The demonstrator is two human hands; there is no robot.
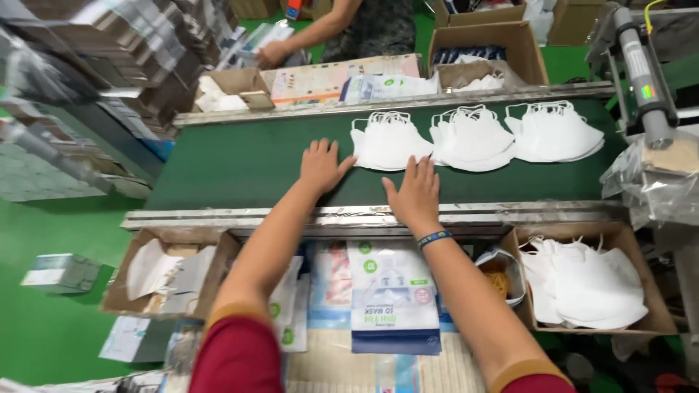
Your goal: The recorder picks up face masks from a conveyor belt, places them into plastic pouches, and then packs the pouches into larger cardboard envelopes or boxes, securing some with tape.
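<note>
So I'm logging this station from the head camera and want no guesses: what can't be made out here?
- Co-worker: cut off by the top edge; only an arm and torso show.
- Stacks at top left: motion-blurred, contents unreadable.
- Right box of masks: count hidden, since they overlap.
- Packets below the belt: partly covered by the person's forearms.

cardboard box of white masks (659, 309) | blue-white pouches (394, 302) | co-worker's hand (271, 53)

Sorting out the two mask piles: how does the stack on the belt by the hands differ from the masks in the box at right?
The belt stack lies neatly fanned on the green belt, touching the left hand and beside the right hand. The boxed masks sit loosely heaped in a brown box, untouched. Both are white folded masks.
</note>
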